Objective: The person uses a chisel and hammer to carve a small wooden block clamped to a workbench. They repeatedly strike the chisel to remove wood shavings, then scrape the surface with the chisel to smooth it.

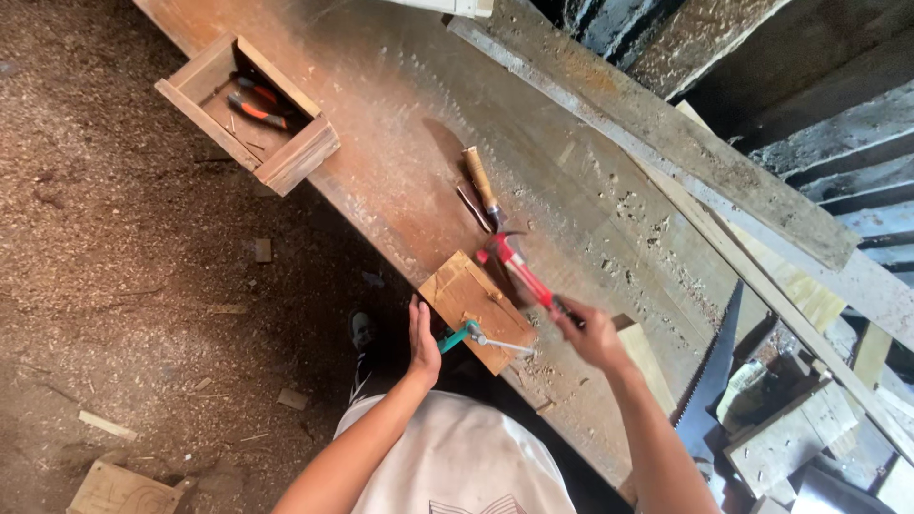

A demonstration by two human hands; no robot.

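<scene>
desk (400,143): a long, worn plank top dusted with sawdust, running diagonally through the view; it carries everything below, and rough boards lie along its far edge.

handsaw (716,366): a dark toothed blade at the desk's right side, well apart from both hands; sharp along the teeth, not a thing to brush against.

wooden box (249,112): open-topped, near the desk's far left edge, with orange-handled pliers inside; well apart from the work.

wood block (471,303): a small, pale, square-cut piece at the near edge of the desk, between the two hands; I judge it stiff and fairly light, likely to skid on sawdust unless pinned; best held by its flat sides and edges.

clamp (468,335): a teal-handled tool with a metal screw at the block's near edge, just beside the left hand; whether it grips the block I cannot tell.

hammer (519,269): red shaft, dark claw head lying over the block's far corner; I judge it head-heavy and rigid, best gripped low on the handle for swing and control.

second hammer (482,183): wooden-handled, lying flat on the desk just beyond the red one; untouched.

left hand (423,341): flat and open, fingers extended, set against the block's near-left edge; it grasps nothing.

right hand (590,333): curled tight round the end of the red hammer's handle.
</scene>
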